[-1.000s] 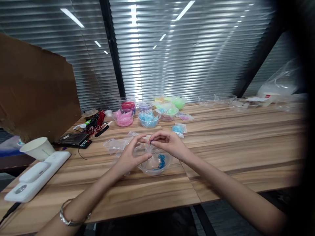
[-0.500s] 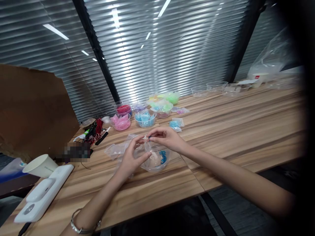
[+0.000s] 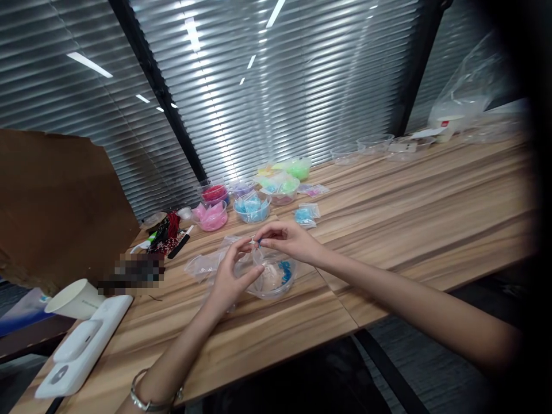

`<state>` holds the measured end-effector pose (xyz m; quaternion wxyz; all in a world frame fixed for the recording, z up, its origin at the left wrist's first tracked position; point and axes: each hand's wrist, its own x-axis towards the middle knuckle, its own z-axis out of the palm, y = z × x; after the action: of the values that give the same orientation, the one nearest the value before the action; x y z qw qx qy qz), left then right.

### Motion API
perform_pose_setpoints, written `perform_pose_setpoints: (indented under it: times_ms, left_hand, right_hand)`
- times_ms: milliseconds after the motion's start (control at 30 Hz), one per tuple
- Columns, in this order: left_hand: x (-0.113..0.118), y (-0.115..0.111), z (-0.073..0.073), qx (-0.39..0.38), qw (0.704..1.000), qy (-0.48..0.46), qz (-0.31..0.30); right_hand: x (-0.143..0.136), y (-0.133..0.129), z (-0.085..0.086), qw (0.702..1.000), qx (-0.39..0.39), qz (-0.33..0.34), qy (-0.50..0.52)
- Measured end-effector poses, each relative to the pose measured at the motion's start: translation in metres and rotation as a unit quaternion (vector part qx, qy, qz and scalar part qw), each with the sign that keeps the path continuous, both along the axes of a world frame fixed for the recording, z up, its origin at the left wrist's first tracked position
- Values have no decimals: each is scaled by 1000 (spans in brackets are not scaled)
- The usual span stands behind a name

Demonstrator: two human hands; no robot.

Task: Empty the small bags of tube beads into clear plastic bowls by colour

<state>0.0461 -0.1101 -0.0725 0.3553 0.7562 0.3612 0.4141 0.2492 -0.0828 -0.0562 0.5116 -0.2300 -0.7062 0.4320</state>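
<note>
A clear round bowl stands near the table's front edge, with dark blue pieces at its right side and a pale heap beside them. Over its back rim, my right hand pinches a tiny dark blue piece between thumb and fingertips. My left hand is at the bowl's left, fingers curved, fingertips meeting the right hand's at something small and whitish, too small to name. Crumpled clear plastic bags lie behind and left of my left hand.
Bowls of pink, light blue and green packets stand behind. A blue packet lies right of them. At left are a paper cup, a white power strip and a cardboard box. Clear containers stand at back right.
The camera view has shifted slightly. Both hands keep nearly the same pose above the bowl, with the blue piece still between the right fingertips.
</note>
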Motion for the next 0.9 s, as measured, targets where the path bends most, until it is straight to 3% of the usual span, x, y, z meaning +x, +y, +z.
perform_pose_setpoints:
  times_ms: [900]
  left_hand:
    - [0,2,-5,20,1000,-18,-7]
  right_hand:
    - [0,-2,-2,999,-25,34,10]
